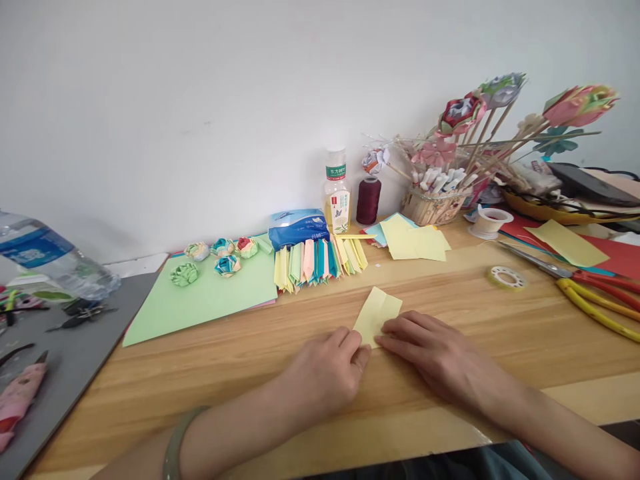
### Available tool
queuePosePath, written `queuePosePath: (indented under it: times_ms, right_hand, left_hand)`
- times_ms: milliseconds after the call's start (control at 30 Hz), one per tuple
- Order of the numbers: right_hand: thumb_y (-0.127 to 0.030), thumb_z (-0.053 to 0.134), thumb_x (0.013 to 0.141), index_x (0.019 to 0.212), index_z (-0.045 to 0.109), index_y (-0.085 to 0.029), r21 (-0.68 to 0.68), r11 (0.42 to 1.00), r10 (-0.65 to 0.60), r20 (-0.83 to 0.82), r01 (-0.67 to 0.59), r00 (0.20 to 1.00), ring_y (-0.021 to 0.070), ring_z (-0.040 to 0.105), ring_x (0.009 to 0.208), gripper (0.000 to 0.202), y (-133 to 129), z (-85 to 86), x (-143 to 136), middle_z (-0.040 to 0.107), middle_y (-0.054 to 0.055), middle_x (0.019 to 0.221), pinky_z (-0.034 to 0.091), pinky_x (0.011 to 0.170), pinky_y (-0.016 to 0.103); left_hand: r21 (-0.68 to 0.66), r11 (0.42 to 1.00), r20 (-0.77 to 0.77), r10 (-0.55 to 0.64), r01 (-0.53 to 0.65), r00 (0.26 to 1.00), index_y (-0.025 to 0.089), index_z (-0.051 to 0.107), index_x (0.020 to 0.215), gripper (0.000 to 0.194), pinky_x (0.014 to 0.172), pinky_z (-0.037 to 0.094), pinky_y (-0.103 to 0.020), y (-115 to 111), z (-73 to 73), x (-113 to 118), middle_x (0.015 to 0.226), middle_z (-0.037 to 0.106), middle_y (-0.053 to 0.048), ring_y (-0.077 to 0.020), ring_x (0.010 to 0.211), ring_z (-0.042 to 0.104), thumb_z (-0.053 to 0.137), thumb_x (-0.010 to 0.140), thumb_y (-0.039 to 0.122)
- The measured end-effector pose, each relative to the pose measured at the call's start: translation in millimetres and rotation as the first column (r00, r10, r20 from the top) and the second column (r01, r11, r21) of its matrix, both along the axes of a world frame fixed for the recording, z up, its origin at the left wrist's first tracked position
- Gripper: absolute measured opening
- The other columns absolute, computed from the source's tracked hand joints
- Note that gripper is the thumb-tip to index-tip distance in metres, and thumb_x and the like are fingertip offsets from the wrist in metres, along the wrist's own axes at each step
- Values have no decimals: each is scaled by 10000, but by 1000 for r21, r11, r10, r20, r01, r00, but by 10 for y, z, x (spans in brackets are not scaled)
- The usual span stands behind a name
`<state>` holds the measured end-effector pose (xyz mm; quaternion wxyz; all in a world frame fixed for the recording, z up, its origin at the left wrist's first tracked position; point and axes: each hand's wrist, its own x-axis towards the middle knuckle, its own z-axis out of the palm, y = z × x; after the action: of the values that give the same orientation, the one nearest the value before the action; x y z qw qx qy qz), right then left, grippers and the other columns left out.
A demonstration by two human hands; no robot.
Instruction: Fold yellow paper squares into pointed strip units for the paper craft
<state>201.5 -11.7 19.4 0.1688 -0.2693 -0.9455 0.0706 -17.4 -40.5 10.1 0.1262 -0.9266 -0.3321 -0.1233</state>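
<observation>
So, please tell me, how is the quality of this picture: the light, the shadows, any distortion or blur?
Head view: light soft, fairly even; only faint shadows near the left hand and right hand; the white cap nearly melts into the pale wall; the big bottle at the left edge looks stretched, probably by the wide lens; small label print is too soft to read.

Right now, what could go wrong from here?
The left hand or right hand could slip and skew the small yellow sheet. A bump might topple the upright tea bottle by the blue pack. The scissors' blades point left, so a rightward reach could meet their tips.
</observation>
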Motion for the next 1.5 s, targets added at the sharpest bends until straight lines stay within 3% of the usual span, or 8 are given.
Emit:
queuePosePath:
  times_ms: [167,367,500,767,900,1100,1333,1500]
  right_hand:
    - [-122,397,891,1075,598,-184,12,1000,7,44,-8,999,218,558,880,279,-84,71,-4,620,85,960,471,762,379]
    - [-359,560,840,1117,576,-157,3,992,-130,9,130,991,246,549,852,344,-285,37,-172,602,113,964,488,733,398]
    - [-283,514,872,1002,616,-189,-132,980,-148,8,148,989,215,567,813,190,-244,85,-207,600,81,912,484,692,342]
    - [-280,525,844,797,620,-183,-275,831,-496,29,484,868,178,590,659,144,136,147,-192,637,39,752,417,568,278]
    - [-237,524,824,748,608,-192,-363,800,-501,36,479,865,154,575,607,122,138,144,-258,642,22,691,387,521,245]
    - [-179,479,845,780,595,-186,-211,889,-426,-61,405,903,173,584,684,134,86,41,-233,632,44,759,414,591,269]
    - [-251,524,815,732,602,-206,-385,751,-556,69,536,828,162,582,606,122,132,116,-270,650,11,678,369,517,250]
    - [-195,532,819,728,579,-199,-287,810,-526,32,512,850,152,577,624,102,118,75,-286,637,10,707,376,522,241]
  left_hand:
    - [58,998,-50,22,-20,998,125,574,936,111,639,461,-305,53,68,-52,837,563,-56,-196,776,540,468,910,139]
    - [-39,998,-2,59,-59,998,137,569,1055,174,761,462,-321,77,101,-65,956,593,-63,-195,886,536,448,935,170]
    - [-99,995,70,27,-20,997,147,588,1039,188,780,468,-306,87,73,-55,973,624,-44,-177,897,546,430,949,192]
    - [6,996,43,-86,86,995,96,561,1110,242,833,465,-330,116,51,-101,1066,645,-83,-181,953,559,392,937,97]
    - [42,996,20,-85,84,996,77,548,1130,255,859,453,-341,97,0,-89,1097,633,-103,-188,969,564,399,923,81]
    - [17,996,33,-88,87,996,69,551,1119,250,872,453,-347,104,-9,-87,1078,631,-105,-195,967,557,395,925,89]
    - [-1,993,71,-121,122,990,68,569,1084,255,862,461,-335,141,15,-97,1067,630,-91,-203,968,545,360,942,97]
    - [-16,990,78,-139,141,987,66,586,1057,243,850,468,-340,164,27,-112,1057,634,-90,-205,970,543,375,940,98]
